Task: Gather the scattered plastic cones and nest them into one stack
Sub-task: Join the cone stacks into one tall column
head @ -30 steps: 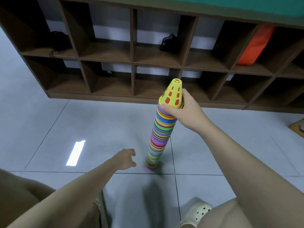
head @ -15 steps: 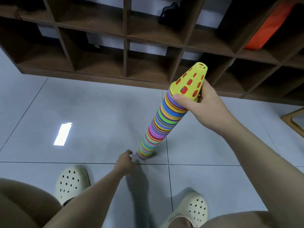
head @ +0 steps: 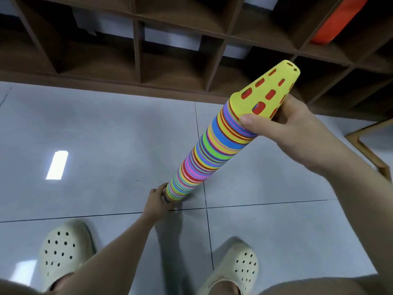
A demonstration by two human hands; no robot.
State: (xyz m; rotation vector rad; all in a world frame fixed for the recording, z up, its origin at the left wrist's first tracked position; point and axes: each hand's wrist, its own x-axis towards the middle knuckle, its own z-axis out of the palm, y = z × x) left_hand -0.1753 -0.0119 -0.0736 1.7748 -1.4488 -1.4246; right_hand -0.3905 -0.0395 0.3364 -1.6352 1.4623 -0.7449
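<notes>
A tall stack of nested plastic cones (head: 210, 154) in many colours leans from the floor up toward the right, capped by a yellow perforated cone (head: 268, 92). My right hand (head: 285, 126) grips the stack just under the yellow cap, thumb across the front. Down at the floor my left hand (head: 156, 195) touches the bottom of the stack from the left; how its fingers lie around the base is partly hidden.
A brown wooden cubby shelf (head: 136, 50) runs along the back, with an orange bag (head: 338, 18) in an upper right cell. Grey floor tiles lie below. My two cream clogs (head: 63, 248) stand at the bottom. A wooden frame corner (head: 368, 143) sits at right.
My left hand has reached forward from open floor to the base of the stack. The stack has tilted further right, and the view has dropped downward, bringing both clogs in.
</notes>
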